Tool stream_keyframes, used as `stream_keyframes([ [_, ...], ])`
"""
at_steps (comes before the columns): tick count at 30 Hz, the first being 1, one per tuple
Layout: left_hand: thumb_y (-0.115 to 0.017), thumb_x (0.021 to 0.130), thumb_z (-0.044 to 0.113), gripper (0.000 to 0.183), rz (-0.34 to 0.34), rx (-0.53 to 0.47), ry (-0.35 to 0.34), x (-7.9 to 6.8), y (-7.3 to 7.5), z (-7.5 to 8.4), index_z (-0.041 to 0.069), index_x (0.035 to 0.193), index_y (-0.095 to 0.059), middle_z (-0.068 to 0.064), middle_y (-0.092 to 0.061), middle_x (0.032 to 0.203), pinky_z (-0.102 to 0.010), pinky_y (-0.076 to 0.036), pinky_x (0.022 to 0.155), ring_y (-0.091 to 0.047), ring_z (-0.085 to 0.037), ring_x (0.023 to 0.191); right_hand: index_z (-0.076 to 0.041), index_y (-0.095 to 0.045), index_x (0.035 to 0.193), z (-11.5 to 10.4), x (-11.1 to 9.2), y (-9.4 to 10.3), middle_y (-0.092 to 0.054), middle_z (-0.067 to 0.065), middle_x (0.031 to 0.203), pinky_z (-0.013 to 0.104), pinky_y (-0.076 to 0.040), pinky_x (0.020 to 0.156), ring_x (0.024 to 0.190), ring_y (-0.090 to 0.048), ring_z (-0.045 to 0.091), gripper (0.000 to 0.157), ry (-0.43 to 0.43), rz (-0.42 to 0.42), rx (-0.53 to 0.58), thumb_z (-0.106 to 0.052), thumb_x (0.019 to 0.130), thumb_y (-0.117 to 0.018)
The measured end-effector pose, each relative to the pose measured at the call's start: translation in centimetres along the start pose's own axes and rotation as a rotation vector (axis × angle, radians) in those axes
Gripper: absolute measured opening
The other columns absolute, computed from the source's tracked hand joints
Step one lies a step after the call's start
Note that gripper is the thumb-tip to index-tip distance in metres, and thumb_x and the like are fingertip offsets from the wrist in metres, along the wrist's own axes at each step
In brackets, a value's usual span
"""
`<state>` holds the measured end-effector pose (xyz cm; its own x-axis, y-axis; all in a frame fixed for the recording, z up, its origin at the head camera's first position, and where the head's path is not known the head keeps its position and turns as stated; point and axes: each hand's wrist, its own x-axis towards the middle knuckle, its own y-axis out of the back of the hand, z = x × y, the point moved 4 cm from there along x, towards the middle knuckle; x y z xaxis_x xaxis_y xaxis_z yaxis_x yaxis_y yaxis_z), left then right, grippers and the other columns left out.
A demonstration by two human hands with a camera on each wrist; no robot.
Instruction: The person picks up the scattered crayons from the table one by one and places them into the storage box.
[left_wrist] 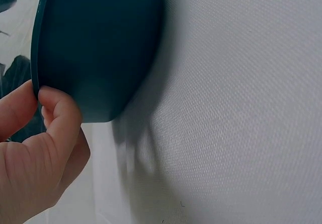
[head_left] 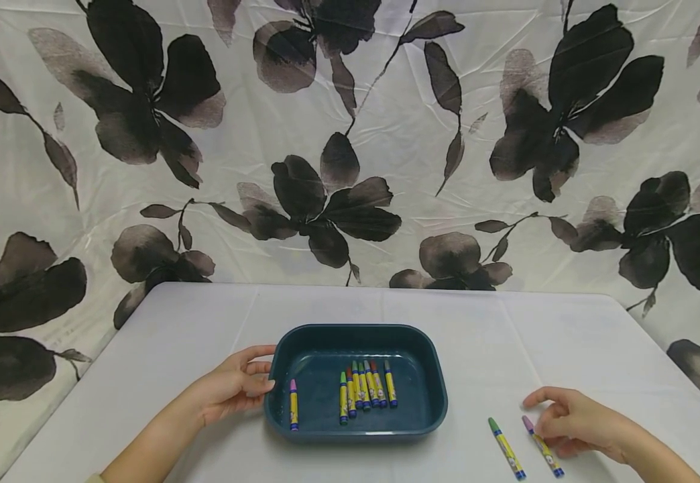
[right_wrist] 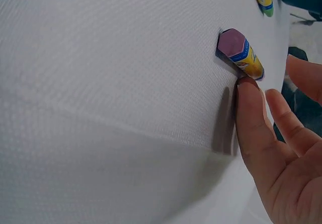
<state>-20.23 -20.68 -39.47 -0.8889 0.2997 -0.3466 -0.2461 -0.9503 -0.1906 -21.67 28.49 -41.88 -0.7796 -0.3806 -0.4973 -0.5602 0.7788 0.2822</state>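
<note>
On the white table stands a dark teal tray (head_left: 356, 433), a rounded rectangle. My left hand (head_left: 234, 384) pinches its left rim between thumb and fingers; the left wrist view shows the grip on the tray wall (left_wrist: 95, 43). Inside the tray, a pink-tipped crayon (head_left: 294, 408) lies at the left, and several yellow-wrapped crayons (head_left: 363, 389) lie side by side near the middle. Right of the tray, my right hand (head_left: 588, 426) is at a purple crayon (head_left: 543, 448) on the table. One fingertip touches that crayon's side in the right wrist view, the other fingers spread apart.
A green crayon (head_left: 507, 449) lies on the table between the tray and the purple crayon. Behind the table (head_left: 205, 322) hangs a white cloth (head_left: 422, 154) with dark flowers.
</note>
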Motion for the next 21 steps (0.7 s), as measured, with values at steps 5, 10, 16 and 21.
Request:
stream_keyframes([
  [5,-0.053,0.084,-0.015,0.074,-0.001,-0.001,0.001,0.0,0.0,0.0,-0.002,0.145,-0.012,-0.016,-0.041,0.113,-0.028,-0.050,0.073,-0.054,-0.019,0.089,0.005,-0.048,0.116,0.0,0.1,-0.2,-0.058,0.004,0.079,0.030,-0.048,0.059,0.071,-0.056,0.017,0.040,0.000,0.018,-0.023,-0.005,0.081,-0.064],
  [10,-0.053,0.084,-0.014,0.074,-0.001,-0.002,0.000,0.0,0.0,0.0,-0.001,0.145,-0.012,-0.016,-0.041,0.112,-0.028,-0.050,0.073,-0.054,-0.019,0.089,0.005,-0.048,0.115,0.0,0.2,-0.4,-0.057,0.004,0.078,0.029,-0.048,0.058,0.070,-0.056,0.017,0.040,0.008,0.017,-0.032,-0.005,0.080,-0.065],
  [16,-0.053,0.084,-0.014,0.074,-0.003,-0.007,0.000,0.0,0.0,0.0,-0.002,0.145,-0.012,-0.016,-0.041,0.112,-0.028,-0.050,0.073,-0.053,-0.019,0.089,0.004,-0.050,0.114,-0.2,0.2,-0.7,-0.054,0.004,0.076,0.028,-0.047,0.056,0.067,-0.054,0.017,0.042,0.012,0.054,-0.090,-0.003,0.077,-0.068],
  [21,-0.053,0.085,-0.013,0.074,-0.002,-0.003,0.001,0.0,0.1,0.0,-0.001,0.145,-0.012,-0.015,-0.042,0.112,-0.028,-0.050,0.072,-0.054,-0.018,0.088,0.001,-0.051,0.110,-0.6,0.3,-1.1,-0.049,0.005,0.071,0.024,-0.042,0.050,0.057,-0.050,0.015,0.044,0.036,0.114,-0.200,-0.005,0.073,-0.075],
])
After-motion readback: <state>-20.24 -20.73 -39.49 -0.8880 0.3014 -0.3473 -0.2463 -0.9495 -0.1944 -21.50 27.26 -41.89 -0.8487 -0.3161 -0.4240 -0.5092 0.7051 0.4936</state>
